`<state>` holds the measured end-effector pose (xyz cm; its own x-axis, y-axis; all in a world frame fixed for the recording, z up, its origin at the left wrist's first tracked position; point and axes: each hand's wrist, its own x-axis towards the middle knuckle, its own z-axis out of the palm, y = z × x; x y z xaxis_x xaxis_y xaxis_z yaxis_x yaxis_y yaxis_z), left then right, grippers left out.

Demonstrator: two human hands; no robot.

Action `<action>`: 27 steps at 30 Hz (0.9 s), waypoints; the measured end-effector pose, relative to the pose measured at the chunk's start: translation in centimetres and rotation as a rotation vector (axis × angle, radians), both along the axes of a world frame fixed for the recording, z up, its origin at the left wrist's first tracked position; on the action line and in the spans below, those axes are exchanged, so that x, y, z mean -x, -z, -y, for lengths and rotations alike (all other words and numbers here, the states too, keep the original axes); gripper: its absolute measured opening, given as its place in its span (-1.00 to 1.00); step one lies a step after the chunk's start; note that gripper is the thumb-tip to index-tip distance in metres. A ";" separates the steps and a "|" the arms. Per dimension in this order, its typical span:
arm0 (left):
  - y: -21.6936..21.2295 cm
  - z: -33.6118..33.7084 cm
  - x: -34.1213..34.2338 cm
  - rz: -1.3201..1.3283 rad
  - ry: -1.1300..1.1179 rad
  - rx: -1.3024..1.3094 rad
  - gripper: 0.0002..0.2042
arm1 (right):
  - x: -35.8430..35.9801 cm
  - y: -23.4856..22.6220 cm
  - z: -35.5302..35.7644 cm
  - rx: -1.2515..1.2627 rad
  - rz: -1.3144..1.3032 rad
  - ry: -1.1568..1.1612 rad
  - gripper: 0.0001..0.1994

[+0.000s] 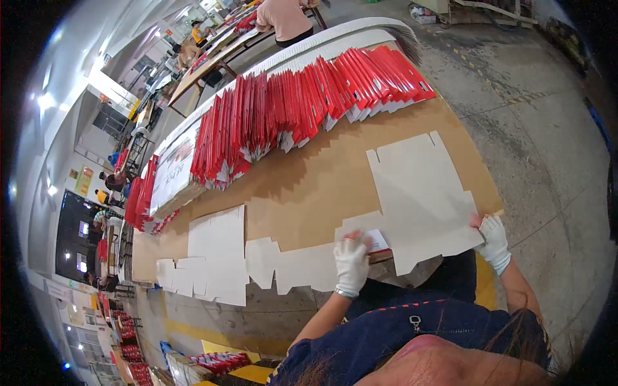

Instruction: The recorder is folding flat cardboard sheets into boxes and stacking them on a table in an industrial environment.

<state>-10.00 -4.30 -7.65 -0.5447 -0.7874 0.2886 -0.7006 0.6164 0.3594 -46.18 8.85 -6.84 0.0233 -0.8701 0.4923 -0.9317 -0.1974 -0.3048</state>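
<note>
A flat white die-cut cardboard blank [421,199] lies at the right of the table, its near edge reaching past the table's front. My right hand [494,244], in a white glove with bare fingertips, is closed on the blank's right edge. My left hand [351,265], gloved the same way, is over the blank's left part, its fingers bent and smeared by motion. Beside those fingers sits a small white piece with a red edge [377,241]; whether they touch it I cannot tell. Another white blank [217,248] lies farther left along the front edge.
A long row of red-and-white folded cartons [302,103] leans across the back of the brown-topped table [302,199]. Left of it is a stack of printed white sheets [177,164]. Behind are stacked white blanks [360,29]. A person in pink [283,19] is at another table.
</note>
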 end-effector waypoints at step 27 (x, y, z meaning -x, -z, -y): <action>-1.9 -3.8 14.0 0.376 0.591 -0.052 -0.22 | -12.4 7.5 -0.2 -0.081 1.540 0.278 -0.67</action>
<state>-23.97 -0.52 -5.79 -0.9410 -0.3367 -0.0333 -0.3364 0.9206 0.1982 -33.75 9.05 -14.35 -0.5981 -0.7861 -0.1560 0.2713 -0.0154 -0.9624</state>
